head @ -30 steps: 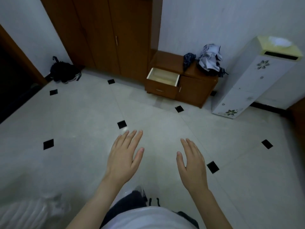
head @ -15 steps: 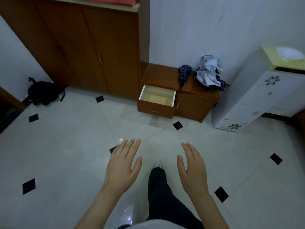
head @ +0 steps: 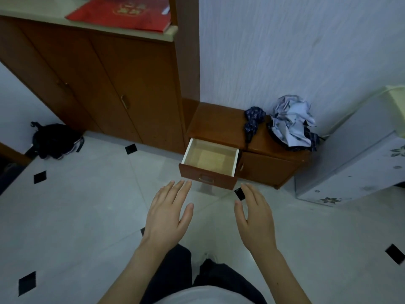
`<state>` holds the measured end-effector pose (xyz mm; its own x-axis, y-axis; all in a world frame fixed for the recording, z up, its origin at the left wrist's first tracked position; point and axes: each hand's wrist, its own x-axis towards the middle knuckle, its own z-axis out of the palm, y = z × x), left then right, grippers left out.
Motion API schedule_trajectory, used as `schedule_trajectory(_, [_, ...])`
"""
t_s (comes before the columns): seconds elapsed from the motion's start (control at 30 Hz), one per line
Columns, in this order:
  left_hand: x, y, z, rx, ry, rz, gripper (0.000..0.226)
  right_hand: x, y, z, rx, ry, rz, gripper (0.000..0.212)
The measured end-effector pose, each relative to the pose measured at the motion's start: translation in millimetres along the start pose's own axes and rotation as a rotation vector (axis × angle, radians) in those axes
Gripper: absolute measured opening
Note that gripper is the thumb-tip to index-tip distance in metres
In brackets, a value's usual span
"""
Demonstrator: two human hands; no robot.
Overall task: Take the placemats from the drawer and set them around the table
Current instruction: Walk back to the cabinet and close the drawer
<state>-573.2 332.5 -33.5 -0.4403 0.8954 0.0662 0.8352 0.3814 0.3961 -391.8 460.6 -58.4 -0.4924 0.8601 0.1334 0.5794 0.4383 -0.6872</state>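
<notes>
Both hands are empty, fingers extended and loosely spread. The left hand point(head: 167, 212) and right hand point(head: 255, 218) hover short of the open drawer point(head: 210, 162), which lies directly ahead of the fingertips, front panel facing them. The left fingertips are nearer the drawer front. No placemats are discernible inside; only a pale bottom shows. Bare floor point(head: 87, 205) flanks the drawer's left; the cabinet point(head: 269, 167) continues to its right.

Couldn't make out anything inside the open drawer point(head: 211, 157), just a tan floor, with its near end hidden behind the front panel. Red folder point(head: 122, 13) up on the cabinet got cropped by the top edge, gold print too blurry to read. White appliance point(head: 359, 163) chopped off at the right.
</notes>
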Motion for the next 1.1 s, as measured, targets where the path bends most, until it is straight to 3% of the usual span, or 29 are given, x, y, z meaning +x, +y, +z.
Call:
schedule_trajectory(0.4, [180.8,-63.1,57.0,-0.049,-0.090,0.221,0.051,134.6,34.0,83.9,0.036,0.110,0.109,0.050])
schedule_trajectory(0.67, [291.5,-150.0,199.2,-0.027,-0.085,0.299,0.051,213.4,124.5,224.6,-0.013,0.091,0.102,0.050])
schedule_trajectory(0.93, [309.1,-233.9,355.2,-0.033,-0.105,0.278,0.053,237.9,235.8,349.9,-0.081,0.022,0.043,0.048])
schedule_trajectory(1.1, [327.9,-268.0,417.1,-0.042,-0.038,0.283,0.053,236.0,295.1,417.4,-0.184,0.026,-0.066,0.046])
